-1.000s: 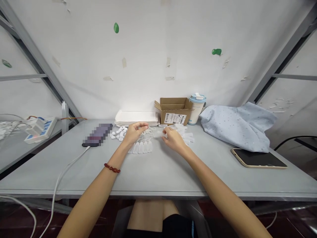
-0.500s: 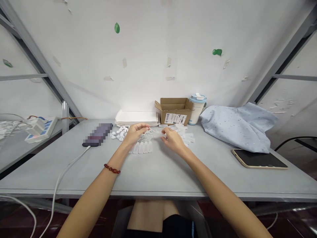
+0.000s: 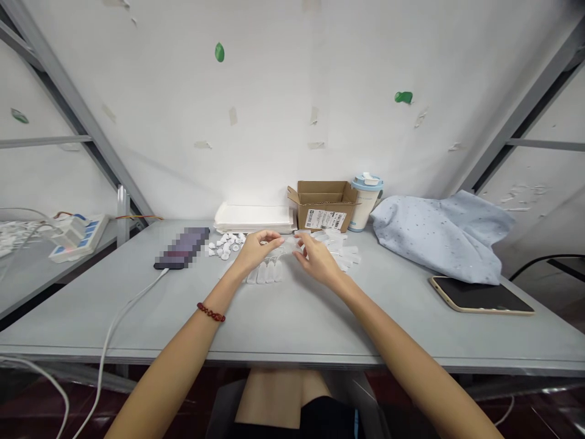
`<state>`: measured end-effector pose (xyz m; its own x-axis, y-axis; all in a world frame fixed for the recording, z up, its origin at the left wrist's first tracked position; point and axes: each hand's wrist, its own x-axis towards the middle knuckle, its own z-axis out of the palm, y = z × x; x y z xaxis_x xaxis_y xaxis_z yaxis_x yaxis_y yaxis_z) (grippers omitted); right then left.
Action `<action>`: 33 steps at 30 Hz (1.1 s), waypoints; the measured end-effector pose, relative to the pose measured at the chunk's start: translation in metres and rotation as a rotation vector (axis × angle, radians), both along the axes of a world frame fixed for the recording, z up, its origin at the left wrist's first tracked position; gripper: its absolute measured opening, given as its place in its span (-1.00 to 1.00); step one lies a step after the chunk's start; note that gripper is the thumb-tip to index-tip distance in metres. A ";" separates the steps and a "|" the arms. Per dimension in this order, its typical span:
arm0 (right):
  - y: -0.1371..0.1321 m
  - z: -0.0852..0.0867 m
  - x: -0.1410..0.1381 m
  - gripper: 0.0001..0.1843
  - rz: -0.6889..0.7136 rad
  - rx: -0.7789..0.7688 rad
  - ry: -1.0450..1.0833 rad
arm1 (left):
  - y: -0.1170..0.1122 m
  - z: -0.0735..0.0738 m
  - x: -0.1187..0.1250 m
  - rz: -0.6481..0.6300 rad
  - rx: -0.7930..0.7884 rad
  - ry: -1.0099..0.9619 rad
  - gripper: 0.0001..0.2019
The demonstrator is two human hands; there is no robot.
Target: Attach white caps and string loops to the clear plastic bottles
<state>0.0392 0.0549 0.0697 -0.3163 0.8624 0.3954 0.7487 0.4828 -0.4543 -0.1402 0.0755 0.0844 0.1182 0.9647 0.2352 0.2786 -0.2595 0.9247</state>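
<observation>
Cardboard box (image 3: 322,196) w/ barcode label (image 3: 325,219), illegible; left hand (image 3: 258,250), right hand (image 3: 316,258) pinching white strand (image 3: 289,242)

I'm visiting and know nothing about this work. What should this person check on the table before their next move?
Left hand has a firm hold on something: cannot tell, too small.
Right hand touching the clear plastic pieces: cannot tell.
Translucent plastic sleeves in a tidy row: ok.
Small white pieces heaped within the left hand's reach: ok.
White charging cable lying clear of both hands: ok.
</observation>
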 end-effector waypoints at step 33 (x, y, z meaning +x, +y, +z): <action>-0.006 -0.004 -0.006 -0.61 0.109 -0.021 0.017 | -0.003 -0.007 0.005 -0.132 0.095 -0.012 -0.78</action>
<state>0.0336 0.0493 0.0659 -0.4020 0.8312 0.3840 0.6843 0.5514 -0.4772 -0.1351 0.0723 0.0777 0.2387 0.9144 0.3269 0.2252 -0.3796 0.8973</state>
